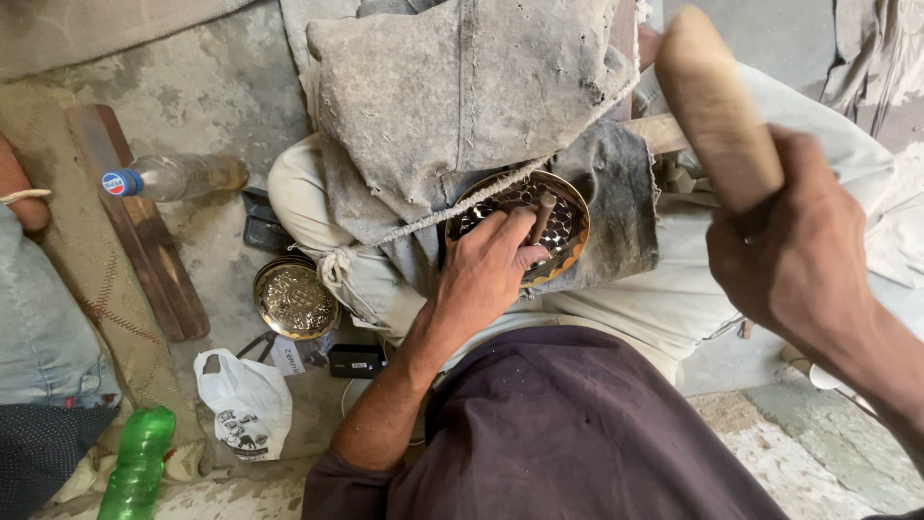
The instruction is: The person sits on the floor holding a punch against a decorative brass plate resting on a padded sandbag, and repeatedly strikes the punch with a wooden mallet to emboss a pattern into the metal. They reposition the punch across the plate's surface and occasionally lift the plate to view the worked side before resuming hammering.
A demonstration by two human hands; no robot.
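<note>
Leftmost, a denim-clad leg of another person (43, 318) is seen beside a long, worn wooden plank (140, 221) laid on the rough concrete floor (207, 87). A clear plastic bottle (178, 176) with a blue cap is laid on its side just beside the plank, and a green plastic bottle (138, 462) is seen near the bottom edge. A crumpled white plastic bag (245, 404) is found close to a small round brass dish (295, 299), whose face is covered with embossed patterning. A small black box (357, 361) lies just right of the bag. Further right, a dusty grey cloth (452, 96), tied with frayed cord, is draped over the lap. On it a round brass plate (568, 241) with a dark, pierced-looking pattern is rested. The left hand (486, 270) is closed around a short metal punch (542, 218), whose tip is set on the plate. At the right, a smooth wooden mallet (712, 96) is gripped firmly in the right hand (799, 255) and held raised, well apart from the plate.
</note>
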